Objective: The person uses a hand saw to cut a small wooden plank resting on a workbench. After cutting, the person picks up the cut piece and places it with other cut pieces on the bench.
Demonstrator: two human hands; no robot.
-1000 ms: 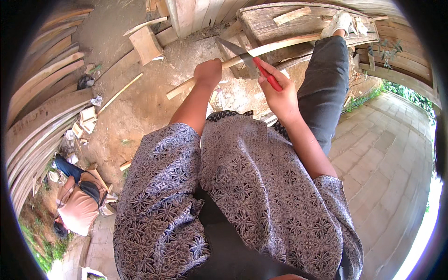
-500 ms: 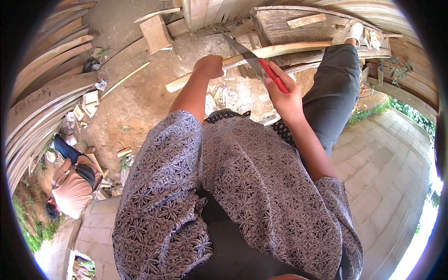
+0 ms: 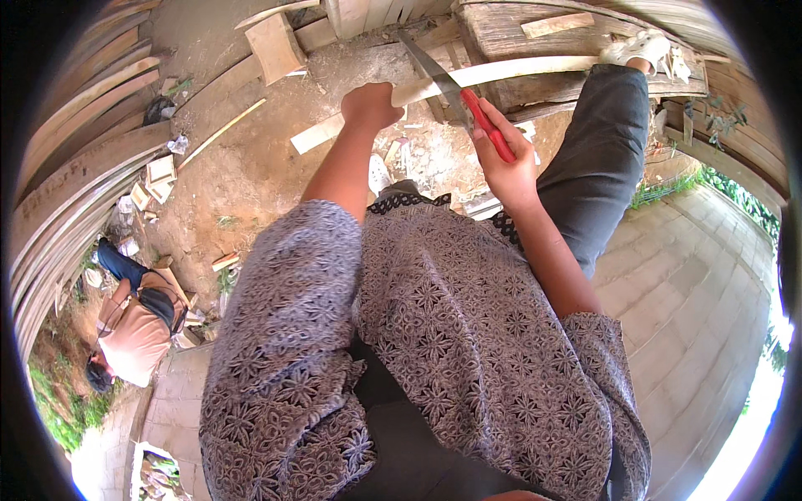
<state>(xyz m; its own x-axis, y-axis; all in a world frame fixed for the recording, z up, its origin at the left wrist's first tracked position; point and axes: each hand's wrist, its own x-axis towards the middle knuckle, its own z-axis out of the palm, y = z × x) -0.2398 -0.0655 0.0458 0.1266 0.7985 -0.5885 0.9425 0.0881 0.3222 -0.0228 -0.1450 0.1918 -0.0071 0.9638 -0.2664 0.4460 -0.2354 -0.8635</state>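
Observation:
My right hand [image 3: 508,167] is wrapped round the red handle of a hand saw [image 3: 436,73]. Its long metal blade slants away to the upper left and lies across a pale wooden strip [image 3: 522,69]. Left of the blade, my left hand [image 3: 372,106] is closed in a grip on the same strip, whose near end sticks out past the fist at the lower left. The strip's other part runs right along a weathered wooden bench [image 3: 501,33], up to my shod foot [image 3: 639,50]. Whether the teeth are in the wood I cannot tell.
A loose offcut [image 3: 558,25] lies on the bench. A wooden block [image 3: 276,48] stands on the dirt floor beyond my left hand. Stacked boards [image 3: 75,167] line the left side, with scraps [image 3: 159,177] beside them. Another person [image 3: 138,330] is at the lower left.
The view has tipped slightly, so the surroundings sit higher. The saw's tip has moved a little farther away. Both hands keep their grips.

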